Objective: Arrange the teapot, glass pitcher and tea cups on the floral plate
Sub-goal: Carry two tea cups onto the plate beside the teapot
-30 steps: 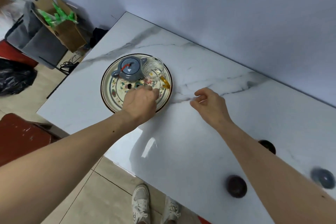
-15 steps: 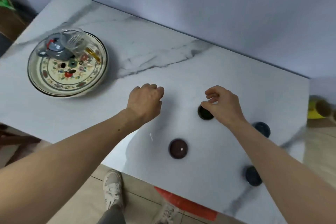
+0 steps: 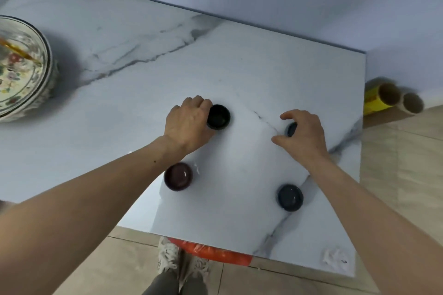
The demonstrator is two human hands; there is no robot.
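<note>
Reaching both ways, your left hand [image 3: 189,122] curls against the black cup [image 3: 218,116], right hand [image 3: 303,130] spread over the blue cup [image 3: 291,129]; grabbing both risks one slipping onto the bench [image 3: 143,93], far from the plate [image 3: 45,60].

Four tea cups [image 3: 218,116] [image 3: 291,129] [image 3: 178,176] [image 3: 290,197], one floral plate [image 3: 45,64], two hands [image 3: 189,123] [image 3: 303,133], two cardboard tubes [image 3: 389,94] [image 3: 412,102]

A white marble-patterned table [image 3: 143,84] with grey veins carries everything. At its left edge sits the floral plate [image 3: 36,79], only partly in view. Four small tea cups stand toward the right end: a black cup [image 3: 218,117] and a blue cup [image 3: 290,129] farther from the near edge, a maroon cup [image 3: 178,176] and a dark blue cup [image 3: 290,197] closer to it. A crumpled white scrap [image 3: 335,257] lies at the near right corner.
</note>
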